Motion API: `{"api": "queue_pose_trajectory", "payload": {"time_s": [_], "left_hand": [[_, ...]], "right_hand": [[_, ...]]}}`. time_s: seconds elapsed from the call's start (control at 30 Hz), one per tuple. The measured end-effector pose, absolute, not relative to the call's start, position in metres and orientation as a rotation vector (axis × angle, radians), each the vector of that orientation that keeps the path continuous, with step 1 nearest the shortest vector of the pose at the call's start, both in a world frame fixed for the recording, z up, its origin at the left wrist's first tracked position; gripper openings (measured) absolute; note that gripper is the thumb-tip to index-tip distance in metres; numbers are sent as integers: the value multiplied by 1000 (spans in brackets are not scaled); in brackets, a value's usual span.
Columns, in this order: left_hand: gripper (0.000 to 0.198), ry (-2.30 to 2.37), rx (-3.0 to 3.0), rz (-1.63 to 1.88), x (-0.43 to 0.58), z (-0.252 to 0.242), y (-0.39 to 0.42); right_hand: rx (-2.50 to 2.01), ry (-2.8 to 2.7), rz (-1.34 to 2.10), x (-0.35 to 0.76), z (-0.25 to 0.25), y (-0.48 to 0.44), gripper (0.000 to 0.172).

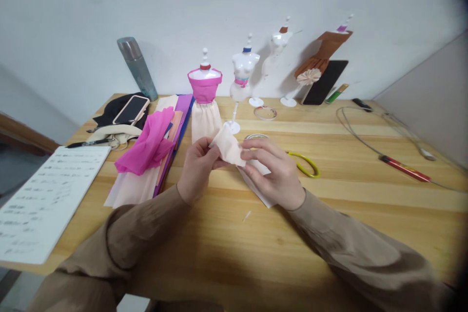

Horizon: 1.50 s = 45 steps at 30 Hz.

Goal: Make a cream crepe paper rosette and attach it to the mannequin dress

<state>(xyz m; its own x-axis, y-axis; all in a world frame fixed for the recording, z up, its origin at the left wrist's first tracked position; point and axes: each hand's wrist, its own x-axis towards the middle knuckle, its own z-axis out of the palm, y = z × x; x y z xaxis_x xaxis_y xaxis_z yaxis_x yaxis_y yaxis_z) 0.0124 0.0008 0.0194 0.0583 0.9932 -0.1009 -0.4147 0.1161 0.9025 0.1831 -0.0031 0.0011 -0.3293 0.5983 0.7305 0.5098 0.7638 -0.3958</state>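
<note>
Mid-frame, the left hand (198,168) pinches a cream cloth (227,145), presumably to steady it where the right hand (272,168) meets its opposite edge, fingers curved; whether they grip, I can't tell from here.

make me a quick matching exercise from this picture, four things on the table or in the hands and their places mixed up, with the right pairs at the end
Things
1. small pale cream fabric piece
2. blue-grey bottle with a silver cap
3. crumpled bright pink fabric
4. red stick-shaped tool with a grey cable

Places
A. on the right side of the light wooden table
B. at the back left, near the white wall
C. between the left hand and the right hand
D. over the stacked coloured sheets, on the left

Right pairs
1-C, 2-B, 3-D, 4-A
</note>
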Motion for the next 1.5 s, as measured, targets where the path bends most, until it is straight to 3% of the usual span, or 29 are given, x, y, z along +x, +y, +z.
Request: {"api": "queue_pose_trajectory", "payload": {"time_s": [0.23,0.37,0.63,0.8,1.13,1.3,1.5], "left_hand": [[25,922,815,1274,10,17,5],[25,933,834,1266,9,16,6],[24,933,954,1031,4,6,8],[46,736,995,917,3,11,10],[46,754,852,956,5,-5,11],[39,803,881,1006,6,-5,8],[35,902,853,1003,7,-4,8]], "right_hand": [[-825,-1889,482,186,2,-1,9],[-964,-1468,686,188,-5,6,8],[-1096,-1015,1073,199,-2,23,31],[-1008,-1048,1261,196,3,20,37],[-960,-1258,1379,198,-2,15,42],[-1099,-1530,1311,195,2,14,32],[-1192,-1616,1244,193,-2,16,39]]}}
